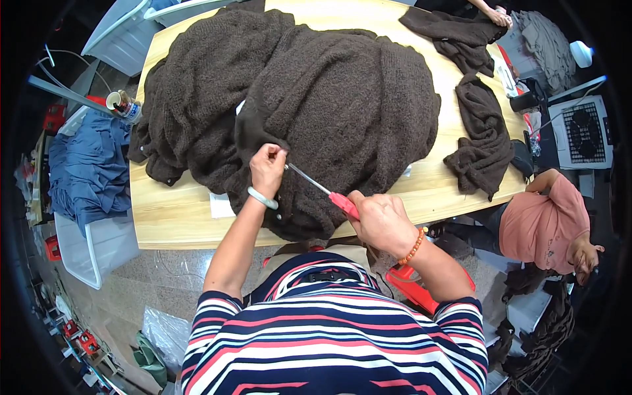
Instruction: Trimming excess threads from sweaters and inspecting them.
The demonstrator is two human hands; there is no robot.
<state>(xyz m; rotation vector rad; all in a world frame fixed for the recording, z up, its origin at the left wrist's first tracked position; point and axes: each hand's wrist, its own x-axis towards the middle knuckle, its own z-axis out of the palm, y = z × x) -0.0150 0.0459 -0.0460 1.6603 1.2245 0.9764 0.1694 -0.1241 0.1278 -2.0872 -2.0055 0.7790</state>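
Note:
A large heap of dark brown knit garments (342,85) covers most of the wooden table in front of me. My left hand (266,170) is closed, pinching a fold at the heap's near edge, and a pale bangle sits on its wrist. In my right hand (387,224) is a red-handled tool (343,205) with a long thin metal shaft. The shaft slants up and left, and its tip meets the knit beside my left fingers. Exactly what the tip touches is too small to tell. Small light buttons show on the fabric just below my left hand.
More brown knit pieces (484,135) lie along the right of the wooden table (178,230). A co-worker's hand (500,18) touches one at the far right; a person in a pink shirt (550,224) is at the right. Blue cloth (92,168) fills a white bin (99,253) at left.

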